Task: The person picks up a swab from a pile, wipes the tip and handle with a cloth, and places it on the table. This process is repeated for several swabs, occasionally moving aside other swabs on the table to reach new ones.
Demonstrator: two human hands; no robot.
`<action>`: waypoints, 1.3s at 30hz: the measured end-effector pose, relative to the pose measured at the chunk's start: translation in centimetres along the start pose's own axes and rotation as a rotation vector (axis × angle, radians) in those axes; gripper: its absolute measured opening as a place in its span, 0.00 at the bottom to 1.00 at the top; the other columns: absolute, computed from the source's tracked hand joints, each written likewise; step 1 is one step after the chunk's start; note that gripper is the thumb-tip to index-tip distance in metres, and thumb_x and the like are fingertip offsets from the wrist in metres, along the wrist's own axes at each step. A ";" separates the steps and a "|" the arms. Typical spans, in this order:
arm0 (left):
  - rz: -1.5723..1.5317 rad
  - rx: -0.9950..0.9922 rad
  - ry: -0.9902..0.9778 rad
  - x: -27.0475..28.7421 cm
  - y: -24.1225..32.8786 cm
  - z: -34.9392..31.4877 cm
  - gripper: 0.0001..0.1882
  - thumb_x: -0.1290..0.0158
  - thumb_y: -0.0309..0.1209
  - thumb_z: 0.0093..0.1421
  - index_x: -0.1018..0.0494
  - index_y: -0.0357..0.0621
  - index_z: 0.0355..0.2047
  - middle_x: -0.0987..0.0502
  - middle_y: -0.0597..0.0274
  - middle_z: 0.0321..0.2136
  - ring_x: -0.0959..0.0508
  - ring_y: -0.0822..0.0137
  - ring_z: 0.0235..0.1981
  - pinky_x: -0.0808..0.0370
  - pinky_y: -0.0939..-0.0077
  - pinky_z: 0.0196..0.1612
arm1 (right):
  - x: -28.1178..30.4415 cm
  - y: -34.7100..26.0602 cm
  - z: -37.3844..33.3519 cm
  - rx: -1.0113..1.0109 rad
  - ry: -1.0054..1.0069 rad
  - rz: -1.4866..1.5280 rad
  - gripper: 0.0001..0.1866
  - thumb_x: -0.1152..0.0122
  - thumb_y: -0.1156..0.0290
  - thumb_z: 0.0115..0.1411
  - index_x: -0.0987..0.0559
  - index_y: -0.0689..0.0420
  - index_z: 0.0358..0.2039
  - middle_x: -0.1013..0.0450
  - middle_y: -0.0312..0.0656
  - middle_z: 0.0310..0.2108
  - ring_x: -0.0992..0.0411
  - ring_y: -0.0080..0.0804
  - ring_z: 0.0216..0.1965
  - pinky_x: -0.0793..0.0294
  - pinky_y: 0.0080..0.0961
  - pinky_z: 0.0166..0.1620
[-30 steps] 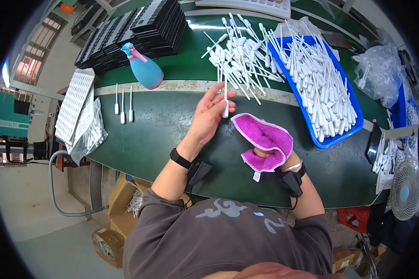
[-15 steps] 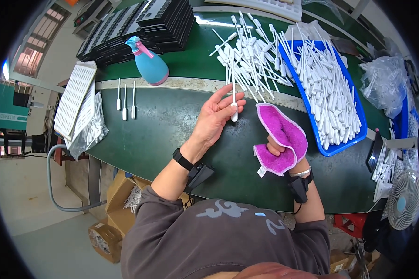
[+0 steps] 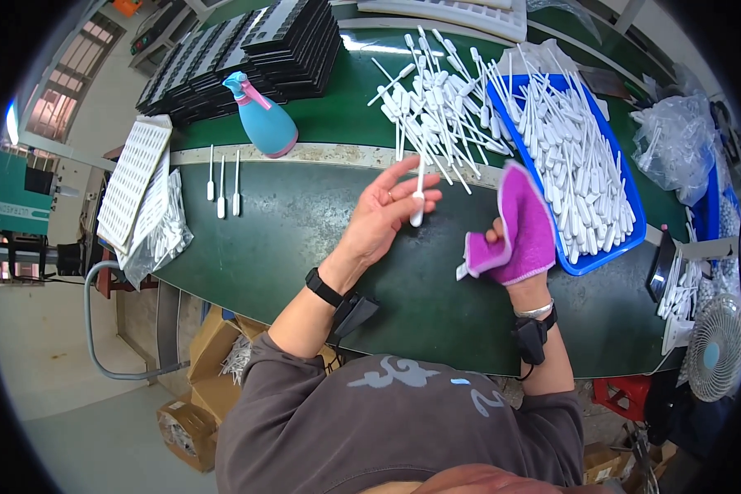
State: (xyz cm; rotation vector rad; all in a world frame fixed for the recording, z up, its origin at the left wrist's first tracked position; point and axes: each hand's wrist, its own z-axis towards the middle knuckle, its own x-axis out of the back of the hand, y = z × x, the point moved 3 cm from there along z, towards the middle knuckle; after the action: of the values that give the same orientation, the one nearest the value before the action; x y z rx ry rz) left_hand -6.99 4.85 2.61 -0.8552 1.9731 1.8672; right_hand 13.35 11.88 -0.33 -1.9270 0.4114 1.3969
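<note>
My left hand (image 3: 376,218) pinches one white plastic dropper (image 3: 417,216) by its bulb, above the table's middle. The dropper's thin stem points away from me. In my right hand (image 3: 495,231) is a purple cloth (image 3: 528,230) with a pale edge, folded over the hand so that only some fingers show. The cloth is a short way right of the dropper, beside the blue tray (image 3: 580,269), which is heaped with white droppers (image 3: 584,173). A loose pile of droppers (image 3: 440,103) lies beyond my hands. Three single droppers (image 3: 221,200) lie side by side at the left.
A blue spray bottle (image 3: 269,128) stands before stacked black trays (image 3: 284,45) on the green table (image 3: 305,206). White perforated sheets (image 3: 132,185) and a clear bag (image 3: 166,226) are at the left edge. A small fan (image 3: 714,350) and plastic bags (image 3: 675,148) are at the right.
My right hand has moved right and slightly away with the cloth, which now hangs folded more upright. My left hand still holds the dropper in nearly the same place.
</note>
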 end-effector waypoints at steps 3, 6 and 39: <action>-0.059 0.102 -0.183 -2.4 -0.2 -1.4 0.26 0.51 0.20 0.60 0.42 0.38 0.59 0.29 0.45 0.51 0.22 0.62 0.44 0.23 0.72 0.45 | -1.7 -0.4 0.0 0.236 0.311 -0.049 0.21 0.60 0.59 0.67 0.35 0.59 0.53 0.36 0.37 0.24 0.36 0.24 0.26 0.34 0.22 0.37; 0.067 0.187 -0.205 -3.6 -2.5 -2.1 0.23 0.50 0.22 0.60 0.39 0.36 0.56 0.27 0.46 0.47 0.21 0.63 0.39 0.22 0.72 0.42 | -1.7 0.3 -1.0 0.387 0.524 -0.083 0.22 0.60 0.58 0.67 0.36 0.59 0.55 0.35 0.38 0.26 0.34 0.23 0.28 0.33 0.23 0.39; 0.436 -0.019 0.146 -2.0 -1.7 -1.3 0.10 0.47 0.31 0.62 0.23 0.37 0.29 0.28 0.70 0.17 0.32 0.81 0.16 0.36 0.86 0.17 | -1.8 4.3 -1.4 -0.105 -0.052 -1.018 0.21 0.59 0.55 0.69 0.27 0.61 0.41 0.31 0.30 0.29 0.33 0.13 0.30 0.31 0.15 0.34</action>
State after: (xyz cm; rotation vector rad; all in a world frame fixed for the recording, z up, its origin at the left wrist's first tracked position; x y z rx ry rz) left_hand -4.19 4.05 2.54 -0.6148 2.3884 2.1036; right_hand 10.96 7.61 0.04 -1.7406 -0.6194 0.7718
